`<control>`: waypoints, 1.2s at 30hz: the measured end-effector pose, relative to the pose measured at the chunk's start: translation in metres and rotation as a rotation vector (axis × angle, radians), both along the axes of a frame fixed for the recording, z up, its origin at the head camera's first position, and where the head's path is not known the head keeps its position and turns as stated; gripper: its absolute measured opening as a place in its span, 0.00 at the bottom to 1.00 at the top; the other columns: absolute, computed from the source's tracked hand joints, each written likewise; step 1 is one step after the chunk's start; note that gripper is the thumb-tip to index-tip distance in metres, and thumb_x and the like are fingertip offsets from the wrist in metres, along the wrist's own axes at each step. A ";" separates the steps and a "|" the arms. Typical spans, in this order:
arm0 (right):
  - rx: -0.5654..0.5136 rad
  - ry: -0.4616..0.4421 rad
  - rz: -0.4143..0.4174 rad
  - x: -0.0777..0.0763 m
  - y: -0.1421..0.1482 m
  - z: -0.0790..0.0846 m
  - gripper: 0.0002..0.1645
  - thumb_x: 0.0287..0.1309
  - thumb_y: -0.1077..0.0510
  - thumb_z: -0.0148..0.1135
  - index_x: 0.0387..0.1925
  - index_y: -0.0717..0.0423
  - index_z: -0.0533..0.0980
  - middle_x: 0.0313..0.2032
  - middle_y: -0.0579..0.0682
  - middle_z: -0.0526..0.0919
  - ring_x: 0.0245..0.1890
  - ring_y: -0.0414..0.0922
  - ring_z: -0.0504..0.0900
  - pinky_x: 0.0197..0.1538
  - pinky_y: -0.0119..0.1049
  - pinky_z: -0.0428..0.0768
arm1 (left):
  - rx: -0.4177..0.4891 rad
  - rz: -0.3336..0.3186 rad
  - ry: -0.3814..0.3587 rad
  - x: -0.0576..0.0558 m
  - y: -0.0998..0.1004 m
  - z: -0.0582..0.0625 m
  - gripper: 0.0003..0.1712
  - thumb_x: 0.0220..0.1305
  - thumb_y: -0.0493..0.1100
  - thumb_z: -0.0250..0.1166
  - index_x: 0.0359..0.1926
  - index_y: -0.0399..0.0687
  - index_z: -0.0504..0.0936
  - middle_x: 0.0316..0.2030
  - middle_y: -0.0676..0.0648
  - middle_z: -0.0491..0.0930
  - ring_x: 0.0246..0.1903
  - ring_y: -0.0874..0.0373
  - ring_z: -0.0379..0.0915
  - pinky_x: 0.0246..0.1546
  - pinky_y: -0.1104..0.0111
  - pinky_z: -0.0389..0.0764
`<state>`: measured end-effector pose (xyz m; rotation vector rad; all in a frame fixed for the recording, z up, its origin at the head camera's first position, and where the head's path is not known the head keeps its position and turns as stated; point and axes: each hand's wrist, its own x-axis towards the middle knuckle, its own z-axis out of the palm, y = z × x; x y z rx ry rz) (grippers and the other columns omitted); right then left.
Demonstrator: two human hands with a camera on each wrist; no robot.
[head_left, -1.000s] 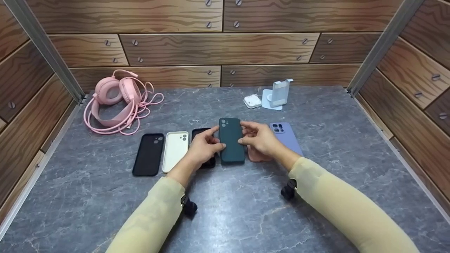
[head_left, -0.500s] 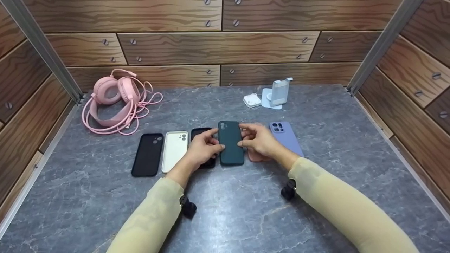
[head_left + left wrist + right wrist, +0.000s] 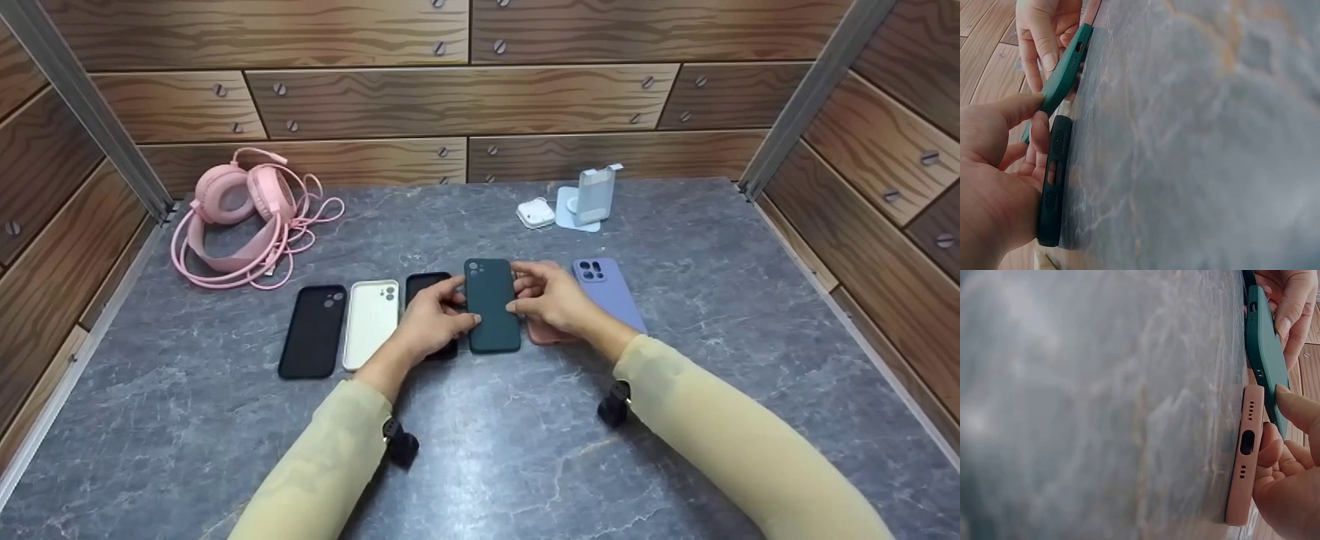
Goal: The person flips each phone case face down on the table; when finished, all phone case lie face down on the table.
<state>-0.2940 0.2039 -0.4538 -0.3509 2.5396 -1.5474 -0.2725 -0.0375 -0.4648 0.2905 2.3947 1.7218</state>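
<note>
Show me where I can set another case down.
Bare tabletop lies between the pink headset and white earphone box, right of the purple case, and between the sleeves. Crowded: around the green case, with left grip, right grip, black case and pink case.

The green case (image 3: 493,309) looks smooth, matt, rubbery plastic; the purple case (image 3: 609,295) is likewise matt and smooth; the tabletop (image 3: 480,465) is smooth, marble-patterned, with a glossy sheen; the posts (image 3: 95,112) look like dull metal; the sleeves (image 3: 307,457), soft cloth.

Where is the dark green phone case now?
Head view, centre: the left hand and right hand hold the green case, between a black phone case (left) and a pink phone case (right).
</note>
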 end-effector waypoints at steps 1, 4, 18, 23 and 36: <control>-0.001 0.001 -0.004 0.000 0.000 0.000 0.44 0.59 0.69 0.76 0.74 0.70 0.68 0.50 0.61 0.85 0.48 0.48 0.84 0.50 0.31 0.81 | -0.008 0.001 0.005 0.000 0.000 0.000 0.44 0.64 0.34 0.75 0.79 0.41 0.68 0.52 0.40 0.80 0.39 0.55 0.79 0.36 0.66 0.84; 0.003 -0.001 -0.008 0.000 -0.001 -0.001 0.43 0.60 0.69 0.76 0.74 0.70 0.68 0.50 0.61 0.85 0.47 0.47 0.84 0.49 0.30 0.81 | -0.030 0.004 0.017 -0.001 0.000 -0.001 0.45 0.63 0.35 0.76 0.79 0.41 0.68 0.53 0.39 0.79 0.39 0.54 0.79 0.37 0.66 0.84; 0.093 0.008 0.018 0.001 0.000 0.002 0.42 0.62 0.65 0.76 0.75 0.68 0.69 0.57 0.64 0.84 0.46 0.47 0.83 0.43 0.27 0.79 | -0.103 0.006 0.014 -0.001 0.001 0.001 0.45 0.62 0.37 0.77 0.78 0.40 0.69 0.54 0.39 0.78 0.42 0.52 0.79 0.40 0.64 0.84; 0.117 0.009 0.012 -0.001 0.000 0.000 0.41 0.64 0.63 0.76 0.75 0.66 0.70 0.57 0.62 0.84 0.47 0.48 0.83 0.46 0.31 0.79 | -0.121 0.000 0.004 -0.001 0.002 0.002 0.45 0.64 0.37 0.76 0.79 0.39 0.67 0.54 0.39 0.76 0.42 0.52 0.77 0.44 0.63 0.82; 0.165 0.052 0.011 -0.001 -0.002 0.000 0.40 0.62 0.63 0.77 0.73 0.65 0.72 0.55 0.60 0.86 0.43 0.46 0.84 0.48 0.36 0.81 | -0.188 0.010 0.009 -0.006 0.004 0.004 0.43 0.62 0.39 0.78 0.75 0.37 0.72 0.51 0.41 0.79 0.50 0.48 0.74 0.56 0.56 0.77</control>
